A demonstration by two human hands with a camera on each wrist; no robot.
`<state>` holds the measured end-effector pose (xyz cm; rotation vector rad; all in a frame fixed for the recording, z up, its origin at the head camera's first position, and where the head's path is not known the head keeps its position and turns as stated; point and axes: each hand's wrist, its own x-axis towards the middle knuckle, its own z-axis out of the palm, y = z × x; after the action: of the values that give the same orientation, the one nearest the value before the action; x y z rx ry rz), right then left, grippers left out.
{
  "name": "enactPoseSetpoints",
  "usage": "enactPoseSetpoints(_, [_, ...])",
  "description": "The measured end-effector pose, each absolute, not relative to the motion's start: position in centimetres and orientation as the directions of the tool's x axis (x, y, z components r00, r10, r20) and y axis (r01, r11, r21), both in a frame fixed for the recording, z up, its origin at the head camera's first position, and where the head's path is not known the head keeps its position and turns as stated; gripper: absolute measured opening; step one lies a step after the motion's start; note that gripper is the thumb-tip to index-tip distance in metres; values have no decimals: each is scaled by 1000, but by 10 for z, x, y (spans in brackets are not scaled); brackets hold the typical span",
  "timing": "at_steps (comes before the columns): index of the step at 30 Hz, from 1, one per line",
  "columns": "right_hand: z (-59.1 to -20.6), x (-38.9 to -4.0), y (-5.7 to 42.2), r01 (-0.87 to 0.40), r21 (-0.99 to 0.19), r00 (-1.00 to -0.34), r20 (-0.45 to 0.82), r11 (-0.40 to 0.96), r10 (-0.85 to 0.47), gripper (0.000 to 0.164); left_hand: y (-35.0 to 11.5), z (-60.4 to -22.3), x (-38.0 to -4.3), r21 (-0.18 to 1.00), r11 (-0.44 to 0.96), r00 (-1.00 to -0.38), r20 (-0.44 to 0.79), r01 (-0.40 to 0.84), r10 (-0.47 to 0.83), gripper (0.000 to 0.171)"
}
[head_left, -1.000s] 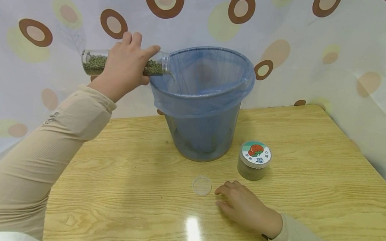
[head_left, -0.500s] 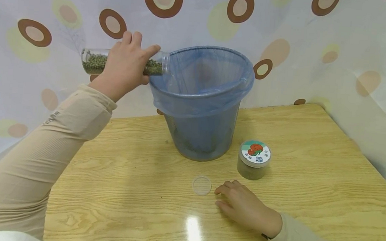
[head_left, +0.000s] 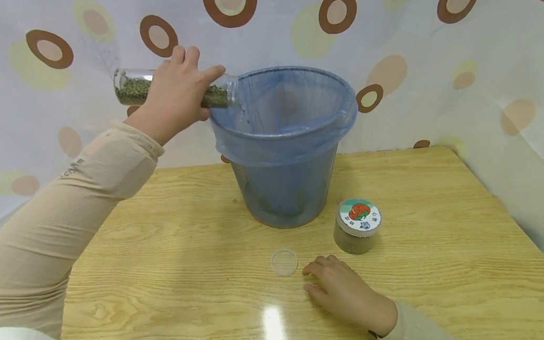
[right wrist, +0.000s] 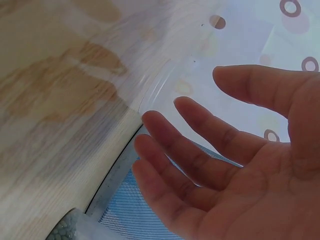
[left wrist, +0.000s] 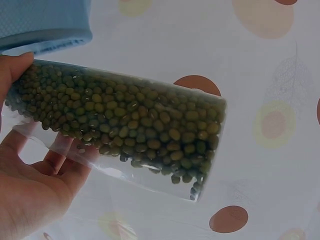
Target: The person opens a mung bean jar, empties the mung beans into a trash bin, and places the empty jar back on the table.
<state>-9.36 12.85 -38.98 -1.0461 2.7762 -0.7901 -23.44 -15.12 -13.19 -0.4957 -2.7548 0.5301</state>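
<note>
My left hand grips a clear jar of green mung beans, tipped on its side with its mouth over the left rim of a blue-lined bin. A few beans are falling from the mouth into the bin. In the left wrist view the beans lie along the jar's wall, and thumb and fingers wrap the neck end. My right hand rests by the table top with loosely bent fingers, holding nothing. Just left of its fingertips lies a clear round lid.
A short round tub with a tomato picture on its white lid stands right of the bin, beyond my right hand. The wooden table meets a patterned wall covering at the back.
Beans show at the jar's mouth a second ago, hardly any half a second ago, and a few are falling now. Both hands stay in nearly the same place.
</note>
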Motion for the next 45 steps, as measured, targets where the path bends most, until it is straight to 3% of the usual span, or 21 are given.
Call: enactPoseSetpoints(45, [-390,-92,129,-597,-501,-763,114,627,-636,21,-148,-132,-235,-414,868,-896,216,276,388,78])
